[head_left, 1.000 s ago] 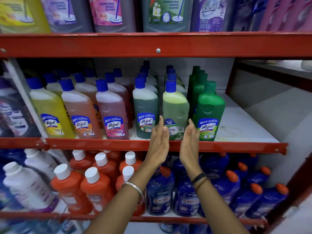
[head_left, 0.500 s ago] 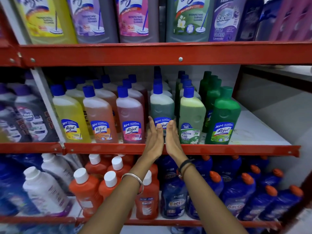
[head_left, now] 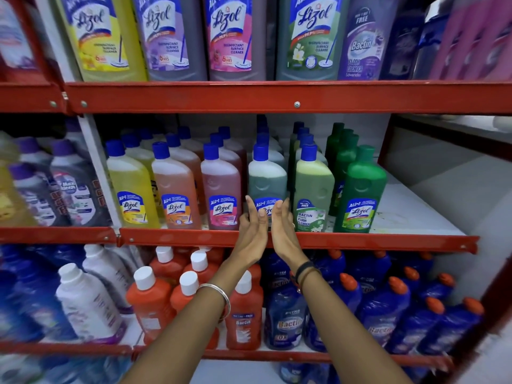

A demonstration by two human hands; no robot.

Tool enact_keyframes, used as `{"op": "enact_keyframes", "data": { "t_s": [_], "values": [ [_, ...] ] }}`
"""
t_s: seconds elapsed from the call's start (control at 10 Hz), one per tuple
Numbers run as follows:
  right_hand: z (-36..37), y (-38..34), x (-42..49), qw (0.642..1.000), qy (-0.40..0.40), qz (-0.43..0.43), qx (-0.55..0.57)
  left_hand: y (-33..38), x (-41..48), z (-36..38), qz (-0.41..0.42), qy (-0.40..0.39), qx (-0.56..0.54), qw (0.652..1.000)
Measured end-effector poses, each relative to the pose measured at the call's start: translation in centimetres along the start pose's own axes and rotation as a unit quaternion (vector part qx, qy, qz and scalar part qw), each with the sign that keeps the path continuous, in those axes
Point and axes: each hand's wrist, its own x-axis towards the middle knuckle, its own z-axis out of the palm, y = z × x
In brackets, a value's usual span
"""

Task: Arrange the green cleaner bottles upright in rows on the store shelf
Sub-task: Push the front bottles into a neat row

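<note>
**Middle shelf: both hands raised at the dark green front bottle**

The red metal shelf (head_left: 332, 239) runs across the whole view in three tiers, all stocked with cleaner bottles. On the middle tier, rows stand upright front to back: a yellow row, an orange row, a pink row, then three green rows at the right. The solid green bottles (head_left: 360, 189) with green caps form the rightmost row; the front one stands at the shelf lip, and bare white shelf surface lies to its right. Just beside it on the left stands the pale green bottle (head_left: 314, 192) with a blue cap, heading its own row. Next left is the dark green bottle (head_left: 267, 181), also blue-capped and upright.

The left hand (head_left: 250, 231) is open with fingers straight and together, palm facing right, fingertips in front of the dark green bottle's label. The right hand (head_left: 282, 231) mirrors it, open, palm facing left. Neither hand grips anything. Whether the fingertips touch the bottle cannot be told. A metal bangle (head_left: 219, 295) sits on the left wrist, and dark bands (head_left: 304, 270) on the right.
</note>
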Motion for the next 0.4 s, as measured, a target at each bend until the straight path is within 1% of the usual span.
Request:
{"op": "enact_keyframes", "data": {
  "t_s": [0.1,0.2,0.3,0.4],
  "values": [
    [-0.2,-0.2,-0.6,1.000,-0.009,0.004,0.006,0.3,-0.5,-0.4,-0.002,-0.019,0.017,1.000],
    [-0.7,-0.7,-0.9,1.000,-0.019,0.017,-0.002,0.9,-0.7,-0.8,-0.027,-0.043,0.042,0.998],
    [-1.0,-1.1,-2.3,0.997,0.031,-0.008,-0.067,1.3,-1.1,-0.5,-0.048,-0.060,0.079,0.994],
    [-3.7,-3.5,-3.5,0.969,0.179,-0.112,-0.131,4.8,-2.4,-1.8,0.070,0.082,0.124,0.986]
  ]
}}
